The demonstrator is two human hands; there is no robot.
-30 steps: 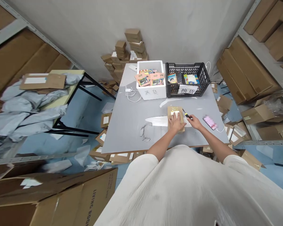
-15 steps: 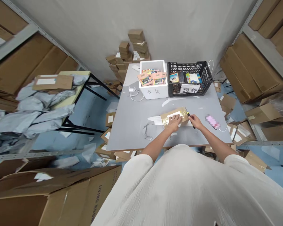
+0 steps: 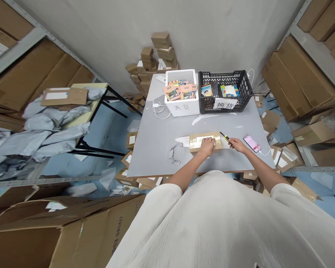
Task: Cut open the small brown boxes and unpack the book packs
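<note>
A small brown cardboard box with shiny tape and a white label lies on the grey table. My left hand rests on top of it, fingers bent over its upper face and pressed together. My right hand is closed around a yellow and black utility knife, whose tip points up and left near the box's right end, apart from it. White paper scraps lie at the box's left side.
Behind stand a white foam box and a black crate, both holding booklets. A pink phone with a cable lies to the right. Stacked cartons stand by the wall; a large open carton is at lower left.
The knife and my right hand have moved right, off the box. The box has turned to lie straighter along the table, and my left hand's fingers have drawn in.
</note>
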